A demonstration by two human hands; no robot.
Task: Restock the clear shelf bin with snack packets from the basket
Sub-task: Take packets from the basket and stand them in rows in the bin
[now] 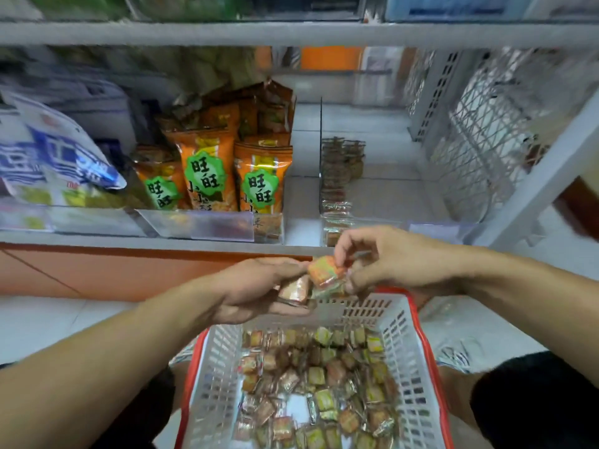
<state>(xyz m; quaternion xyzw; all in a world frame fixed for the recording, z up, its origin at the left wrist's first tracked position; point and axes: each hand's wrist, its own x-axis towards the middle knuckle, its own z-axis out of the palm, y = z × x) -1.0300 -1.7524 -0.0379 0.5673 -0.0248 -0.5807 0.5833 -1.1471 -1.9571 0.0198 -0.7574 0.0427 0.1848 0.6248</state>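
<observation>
view: head-worn, wide-angle
facing: forward and down, onto shelf (207,239) and basket (398,322)
nearness: close, within arm's reach

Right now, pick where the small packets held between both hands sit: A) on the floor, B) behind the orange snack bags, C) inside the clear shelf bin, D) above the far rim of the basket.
D: the left hand and right hand hold the small packets just over the basket far rim, short of the clear shelf bin.
</observation>
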